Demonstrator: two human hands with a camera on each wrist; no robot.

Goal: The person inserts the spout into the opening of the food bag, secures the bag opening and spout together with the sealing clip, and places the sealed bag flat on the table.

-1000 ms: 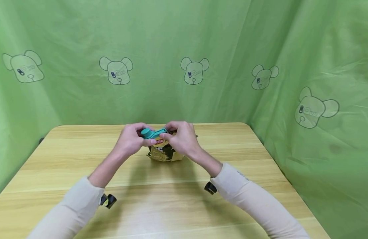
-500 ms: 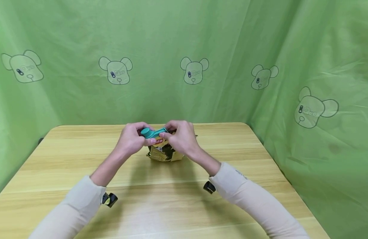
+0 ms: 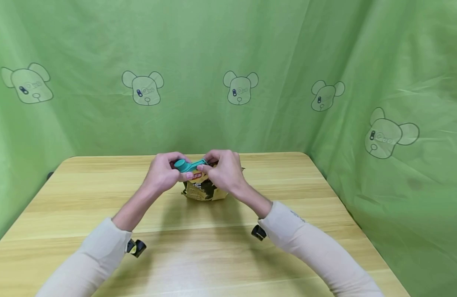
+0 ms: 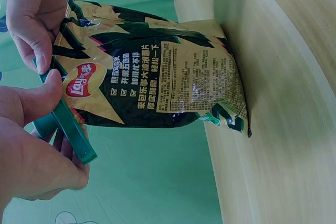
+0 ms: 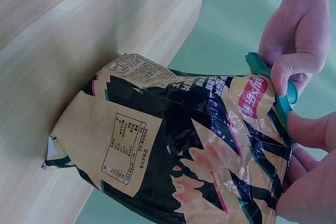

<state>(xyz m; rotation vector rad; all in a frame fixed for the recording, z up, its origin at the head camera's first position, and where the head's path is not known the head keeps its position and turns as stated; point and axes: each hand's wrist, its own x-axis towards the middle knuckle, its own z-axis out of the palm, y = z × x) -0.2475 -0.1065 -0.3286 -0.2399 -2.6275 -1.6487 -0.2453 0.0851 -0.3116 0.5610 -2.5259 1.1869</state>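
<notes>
A black and gold Lay's chip bag (image 3: 201, 191) stands upright on the table, its top between both hands. Across that top edge lies a teal bag clip (image 3: 182, 166) with a round cap at its left end. My left hand (image 3: 162, 172) pinches the capped part between thumb and fingers. At the clip's other end, my right hand (image 3: 227, 171) pinches it together with the bag's top. In the left wrist view the clip (image 4: 76, 135) slants past the bag's corner, its far arm under the right fingers. Fingers behind the bag (image 5: 178, 129) are partly hidden in the right wrist view.
The wooden table (image 3: 199, 255) extends around the bag on all sides. Green curtains (image 3: 191, 41) with bear-head prints hang behind and at both sides. A black wrist camera (image 3: 136, 248) sits at the left cuff, another black device (image 3: 259, 232) at the right cuff.
Both hands keep their hold on the clip and bag top almost unmoved. The head view has shifted very slightly; the bag stays in place.
</notes>
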